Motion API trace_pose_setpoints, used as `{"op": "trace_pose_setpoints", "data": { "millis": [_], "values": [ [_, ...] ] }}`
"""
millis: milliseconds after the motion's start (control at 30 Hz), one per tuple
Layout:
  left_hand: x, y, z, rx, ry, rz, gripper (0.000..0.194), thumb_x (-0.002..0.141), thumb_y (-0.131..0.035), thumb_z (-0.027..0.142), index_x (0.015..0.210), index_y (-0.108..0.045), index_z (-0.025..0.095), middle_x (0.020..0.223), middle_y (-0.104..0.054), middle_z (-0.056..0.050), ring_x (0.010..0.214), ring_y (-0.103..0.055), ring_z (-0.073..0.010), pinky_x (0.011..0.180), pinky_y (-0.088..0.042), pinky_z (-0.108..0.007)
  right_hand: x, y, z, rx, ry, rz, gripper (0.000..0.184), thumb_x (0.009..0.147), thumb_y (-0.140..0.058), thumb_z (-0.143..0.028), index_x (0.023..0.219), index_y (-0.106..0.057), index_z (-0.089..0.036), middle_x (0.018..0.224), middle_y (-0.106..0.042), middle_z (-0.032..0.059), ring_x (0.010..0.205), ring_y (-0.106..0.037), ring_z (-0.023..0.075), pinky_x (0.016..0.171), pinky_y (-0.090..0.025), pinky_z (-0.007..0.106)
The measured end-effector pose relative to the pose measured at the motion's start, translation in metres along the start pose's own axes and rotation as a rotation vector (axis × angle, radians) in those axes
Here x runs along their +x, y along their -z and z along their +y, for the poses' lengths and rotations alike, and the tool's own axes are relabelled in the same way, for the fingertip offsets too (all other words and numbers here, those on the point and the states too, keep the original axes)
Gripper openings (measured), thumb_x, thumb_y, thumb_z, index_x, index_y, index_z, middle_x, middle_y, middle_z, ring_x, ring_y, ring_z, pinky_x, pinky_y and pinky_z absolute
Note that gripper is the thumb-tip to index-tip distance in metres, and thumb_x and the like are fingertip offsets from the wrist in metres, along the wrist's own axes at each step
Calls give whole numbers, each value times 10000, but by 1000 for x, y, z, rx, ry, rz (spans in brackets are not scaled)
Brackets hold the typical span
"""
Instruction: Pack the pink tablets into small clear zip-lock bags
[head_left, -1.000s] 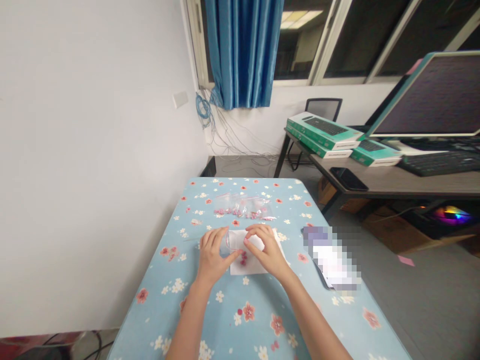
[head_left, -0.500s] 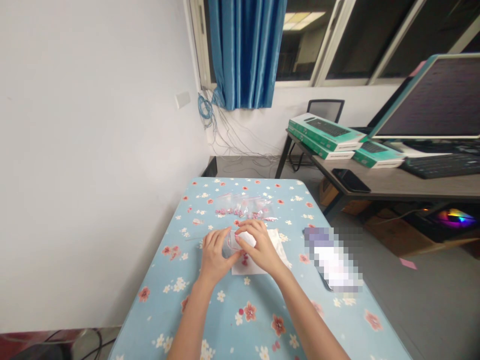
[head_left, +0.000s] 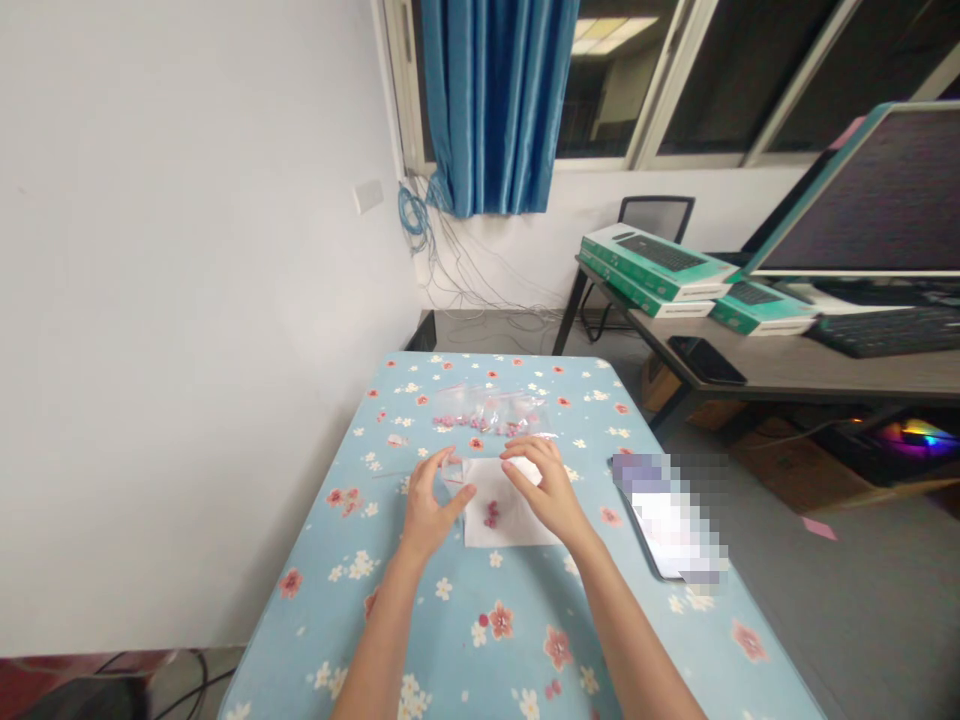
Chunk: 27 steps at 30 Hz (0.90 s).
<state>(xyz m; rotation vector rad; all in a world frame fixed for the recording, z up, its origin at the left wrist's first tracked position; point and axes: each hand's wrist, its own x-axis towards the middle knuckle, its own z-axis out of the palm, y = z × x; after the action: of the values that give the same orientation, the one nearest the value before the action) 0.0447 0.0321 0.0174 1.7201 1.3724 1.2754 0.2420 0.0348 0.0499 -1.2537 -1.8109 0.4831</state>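
My left hand (head_left: 426, 503) pinches a small clear plastic bag (head_left: 451, 467) between thumb and fingers, just off the left edge of a white sheet (head_left: 517, 525) lying on the flowered blue table (head_left: 450, 640). A few pink beads (head_left: 491, 514) lie in a little heap on the sheet between my hands. My right hand (head_left: 547, 487) rests on the sheet's far right part with fingers bent, pinching its edge. Beyond both hands lie clear bags with more pink beads (head_left: 487, 416).
A blurred flat object (head_left: 667, 510) lies near the table's right edge. The white wall runs close along the left. To the right stands a desk (head_left: 780, 365) with a phone (head_left: 706, 359), green boxes, a keyboard and a monitor. Cables hang under the blue curtain.
My hands, close together on the small clear bag before, have drawn apart. The left keeps the bag; the right has shifted right onto the sheet, which now lies flatter.
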Motion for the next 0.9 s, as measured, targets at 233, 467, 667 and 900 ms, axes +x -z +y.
{"op": "trace_pose_setpoints", "data": {
  "millis": [233, 467, 667, 900],
  "values": [
    [4, -1, 1, -578, 268, -46, 618, 712, -656, 553, 1199, -519, 198, 1105, -661, -113, 1056, -601, -246, 920, -423, -355, -18, 1, 18, -214, -63, -267, 130, 796, -614, -213, 871, -709, -262, 1175, -564, 67, 1143, -433, 281, 969, -337, 481],
    [4, -2, -1, -742, 367, -121, 596, 686, -717, 482, 1194, -546, 222, 1129, -662, -95, 1087, -583, -231, 933, -417, -331, -22, -9, 20, -254, -43, -349, 165, 815, -628, -258, 947, -719, -295, 1211, -545, 70, 1183, -395, 286, 960, -348, 474],
    [5, 0, -5, -722, 362, -122, 583, 704, -703, 471, 1195, -576, 184, 1228, -613, -124, 1189, -524, -246, 999, -387, -354, -24, -15, 24, -231, 3, -333, 149, 807, -636, -247, 923, -717, -290, 1180, -551, 68, 1158, -413, 284, 943, -365, 484],
    [7, 1, -6, -833, 374, -26, 553, 722, -650, 549, 1141, -528, 208, 1146, -656, -112, 1016, -626, -217, 894, -465, -373, -24, -16, 26, -225, 22, -320, 112, 813, -628, -242, 882, -710, -275, 1162, -564, 67, 1140, -433, 273, 930, -379, 480]
  ]
}}
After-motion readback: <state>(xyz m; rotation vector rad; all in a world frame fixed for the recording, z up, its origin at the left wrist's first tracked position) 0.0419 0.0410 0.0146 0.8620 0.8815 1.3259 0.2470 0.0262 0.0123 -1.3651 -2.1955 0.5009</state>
